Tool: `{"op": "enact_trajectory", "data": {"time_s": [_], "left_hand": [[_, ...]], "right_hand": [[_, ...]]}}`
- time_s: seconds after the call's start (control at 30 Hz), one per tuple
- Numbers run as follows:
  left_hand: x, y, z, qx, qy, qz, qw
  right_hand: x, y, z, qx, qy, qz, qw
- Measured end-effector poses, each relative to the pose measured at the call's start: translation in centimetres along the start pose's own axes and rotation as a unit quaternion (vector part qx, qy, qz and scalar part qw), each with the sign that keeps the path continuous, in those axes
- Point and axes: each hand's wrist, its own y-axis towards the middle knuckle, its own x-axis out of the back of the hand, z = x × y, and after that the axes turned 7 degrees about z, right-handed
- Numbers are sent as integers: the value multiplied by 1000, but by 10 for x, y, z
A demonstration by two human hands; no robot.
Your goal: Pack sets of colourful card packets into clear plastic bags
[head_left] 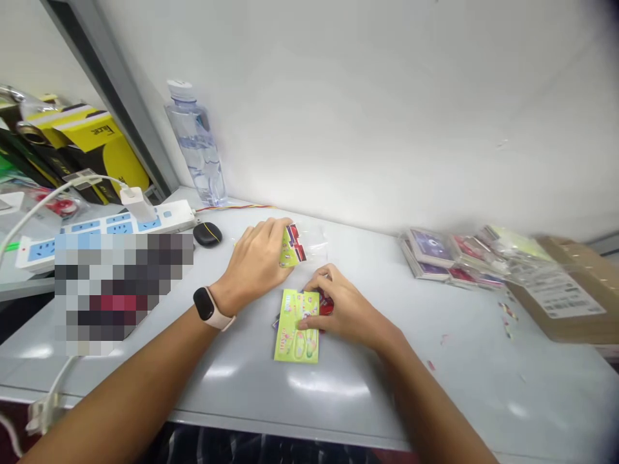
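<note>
Left hand: the left hand (258, 254), wearing a black-faced smartwatch on a pale pink band (213, 309), is palm down mid-table with its fingers bent over a green card with a red-and-black pattern (290, 248). Can't tell if it's actually pinching it, the fingertips are kinda hidden.

Clear sleeve: a see-through plastic sleeve (314, 243) shows around that card and pokes out to the right.

Right hand: the right hand (345, 306) is a bit nearer and to the right, thumb on the light green printed rectangular card (297, 332), index finger curved by its far edge. Thumb and index are spread apart; can't tell if anything's pinched.

Red bit: a shiny red item (326, 304) peeks out under the right hand, right beside the light green card.

Far left: clear plastic bottle with a white cap (196, 148), then a small black rounded case with a yellow line (207, 234) and a white power strip with blue sockets (120, 225).

Right side: stacked plastic-wrapped square packets (430, 248) beside a brown cardboard box with a white label (565, 290).

Table: pale grey, glossy top (367, 393).
</note>
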Motion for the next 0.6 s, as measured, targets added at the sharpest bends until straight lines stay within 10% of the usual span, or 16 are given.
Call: {"op": "enact_trajectory", "data": {"time_s": [0.33,0.6], "left_hand": [[-1,0,1,-10,14,2,1000],[0,0,1,-11,-7,6,1000]], "right_hand": [[20,-9,0,48,255,-43,965],[26,-2,-7,130,304,-415,847]]}}
